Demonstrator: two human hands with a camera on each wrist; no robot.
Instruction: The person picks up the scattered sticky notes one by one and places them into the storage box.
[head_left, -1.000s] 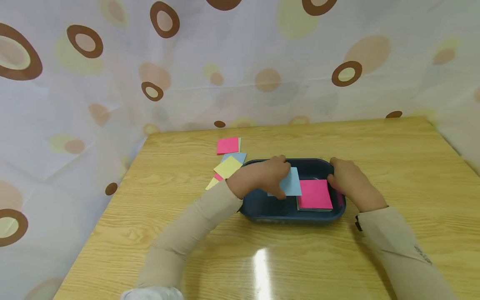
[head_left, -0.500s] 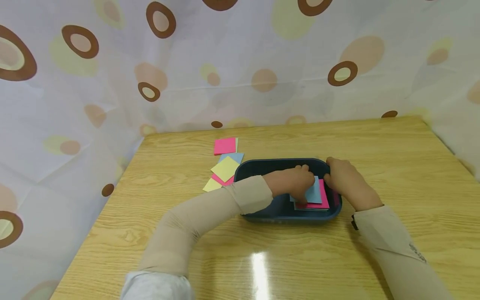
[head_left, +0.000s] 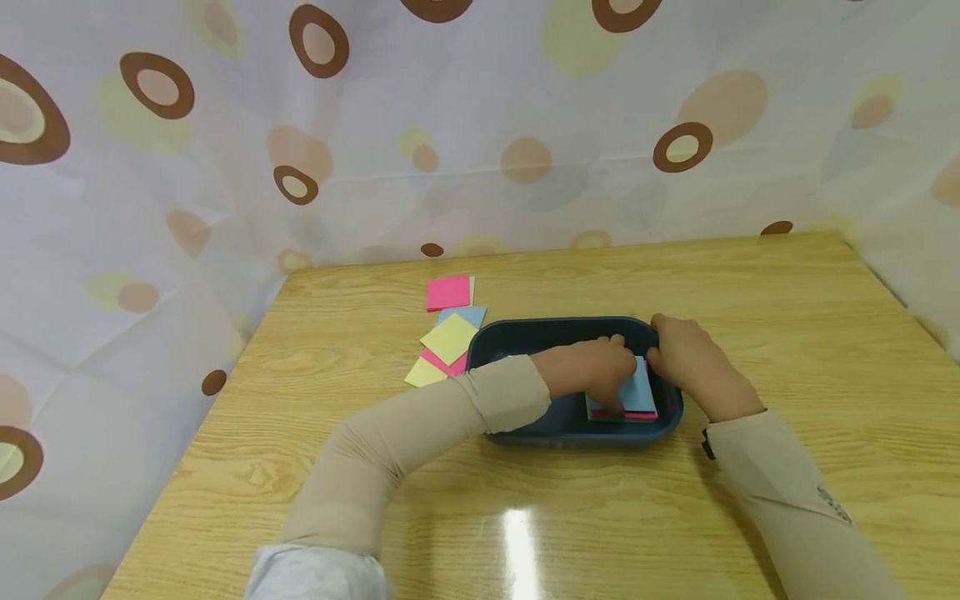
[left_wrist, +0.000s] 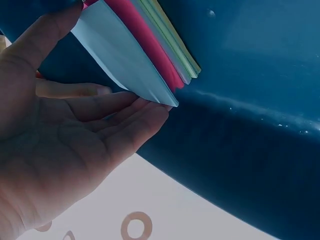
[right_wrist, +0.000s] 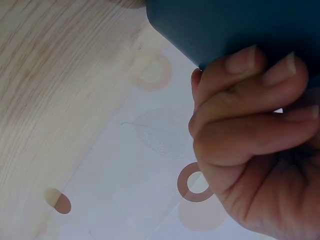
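Note:
My left hand [head_left: 592, 368] reaches into the dark blue oblong tray [head_left: 551, 436]. In the left wrist view its thumb and fingers hold a light blue sticky note pad [left_wrist: 117, 55] by opposite edges. That pad lies over a pink sticky note pad [left_wrist: 157, 55], with grey, green and yellow layers under the pink in the same stack. My right hand [head_left: 699, 368] grips the tray's right end. Its curled fingers [right_wrist: 240, 115] wrap the rim in the right wrist view. The left hand covers part of the blue pad in the head view.
Left of the tray, several loose sticky notes lie on the wooden table [head_left: 315, 417]: a pink pad [head_left: 448, 292] at the back, a blue one [head_left: 468, 314], and a yellow one [head_left: 450, 337] overlapping others. A patterned curtain [head_left: 465, 125] hangs behind the table.
My left hand has moved right and lowered the blue pad from beside the pink pad onto the top of the stack. My right hand stays on the tray's end.

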